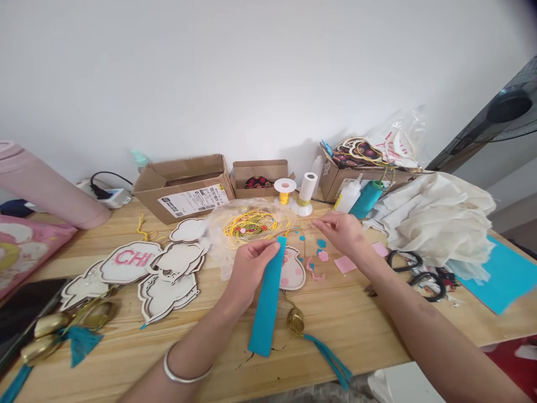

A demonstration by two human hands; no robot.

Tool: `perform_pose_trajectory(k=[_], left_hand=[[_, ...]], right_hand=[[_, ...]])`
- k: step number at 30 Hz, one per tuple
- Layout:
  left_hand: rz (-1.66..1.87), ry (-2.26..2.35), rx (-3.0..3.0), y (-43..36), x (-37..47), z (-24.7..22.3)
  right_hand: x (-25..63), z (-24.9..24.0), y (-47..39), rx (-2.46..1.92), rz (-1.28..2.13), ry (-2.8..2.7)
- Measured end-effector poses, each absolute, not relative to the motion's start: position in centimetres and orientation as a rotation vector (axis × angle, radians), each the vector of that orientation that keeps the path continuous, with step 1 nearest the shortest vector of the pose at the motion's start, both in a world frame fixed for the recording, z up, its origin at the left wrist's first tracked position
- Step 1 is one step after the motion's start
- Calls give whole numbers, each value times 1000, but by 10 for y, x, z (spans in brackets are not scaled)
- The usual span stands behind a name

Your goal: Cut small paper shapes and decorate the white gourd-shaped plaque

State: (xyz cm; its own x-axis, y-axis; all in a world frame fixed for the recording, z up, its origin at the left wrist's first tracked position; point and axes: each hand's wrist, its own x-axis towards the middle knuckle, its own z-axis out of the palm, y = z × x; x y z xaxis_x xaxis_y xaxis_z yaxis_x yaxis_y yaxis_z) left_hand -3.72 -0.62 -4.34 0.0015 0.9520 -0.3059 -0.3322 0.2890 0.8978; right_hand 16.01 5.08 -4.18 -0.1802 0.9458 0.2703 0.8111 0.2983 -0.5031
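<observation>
Between the thumb and fingers of my left hand [255, 260] is the upper end of a long blue strip [267, 302], which hangs down over the wooden table. My right hand [339, 229] is pinched closed above the small scraps; whatever it may hold is too small to make out. Partly behind the strip lies a white cloud-shaped piece with pink flowers [293, 271]. Below it are a gold bell [295, 320] and a blue tassel [329, 358]. Blue bits [321, 243] and a pink flower cutout [323, 256] lie beneath my right hand.
Cloud-shaped frames [168, 294] and gold bells [48, 338] are at the left. Yellow cords [251, 224] lie on plastic, before cardboard boxes [184, 190]. Black-handled scissors [428, 286], pale cloth [440, 224] and a blue sheet [503, 277] are at the right.
</observation>
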Motion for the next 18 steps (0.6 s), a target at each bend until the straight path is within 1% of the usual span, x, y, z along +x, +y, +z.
perform_pose_trajectory(k=[2, 6, 11, 15, 18], left_hand=[[1258, 1127, 685, -5, -40, -43], [1341, 1113, 680, -2, -45, -48], [1281, 1116, 669, -2, -44, -55], [1256, 1115, 645, -2, -44, -52], [1249, 1115, 658, -3, -43, -50]], right_hand=[[151, -25, 47, -1568, 239, -2075], [119, -4, 46, -1567, 260, -2382], [85, -18, 63, -1651, 209, -2641], [81, -30, 76, -1627, 230, -2698], [81, -26, 81, -1626, 198, -2700]])
